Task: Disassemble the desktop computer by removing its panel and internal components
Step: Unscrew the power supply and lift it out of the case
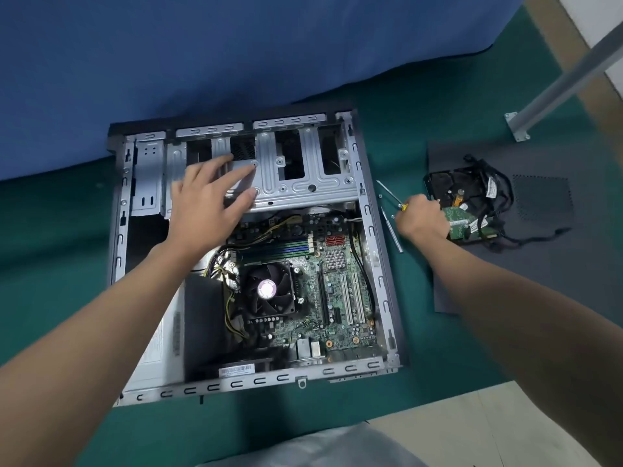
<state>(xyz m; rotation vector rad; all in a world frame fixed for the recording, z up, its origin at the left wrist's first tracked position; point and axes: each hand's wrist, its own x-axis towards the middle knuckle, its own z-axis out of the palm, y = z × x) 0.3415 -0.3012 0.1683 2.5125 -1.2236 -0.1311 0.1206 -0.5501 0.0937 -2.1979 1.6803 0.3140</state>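
The open computer case lies flat on a green mat, its side panel off. Inside sit the motherboard, a CPU fan and a grey metal drive cage along the far side. My left hand rests on the drive cage with fingers spread and straight. To the right of the case, my right hand grips a screwdriver with a yellow handle, its shaft pointing up and left. A removed hard drive with black cables lies just beyond that hand.
The dark side panel lies on the mat to the right, under the hard drive. Another thin metal tool lies beside the case's right edge. A blue cloth covers the far side. A grey metal leg stands at upper right.
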